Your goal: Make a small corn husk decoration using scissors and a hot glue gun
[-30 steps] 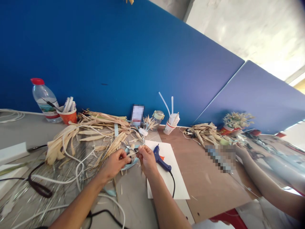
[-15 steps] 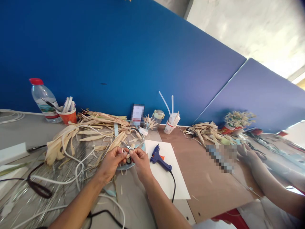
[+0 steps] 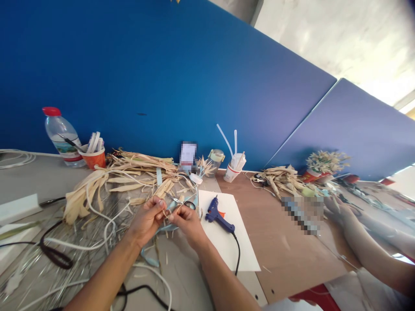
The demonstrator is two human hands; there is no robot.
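Observation:
My left hand (image 3: 149, 218) and my right hand (image 3: 186, 220) are close together above the table, thumbs and fingers pinched. Between the fingertips is a small pale strip (image 3: 167, 212) that looks like dried corn husk; the fingers hide most of it. Just behind the hands lie scissors (image 3: 188, 204) with dark handles, partly over a light blue sheet. To the right of my right hand, a blue glue gun (image 3: 219, 217) rests on white paper (image 3: 241, 246). Dried corn husks (image 3: 142, 166) are heaped behind my left hand.
White cables (image 3: 106, 229) and thin clear strips cover the left side. Along the blue partition (image 3: 162, 77) stand a bottle (image 3: 65, 138), a red cup (image 3: 94, 160), a phone (image 3: 188, 154), a jar (image 3: 215, 162) and a white cup (image 3: 232, 172). Another person's arm (image 3: 353, 233) reaches in at right.
My hands have shifted slightly left and down, with the wrists turned a little. The scissors behind them now show more. The glue gun stays in place.

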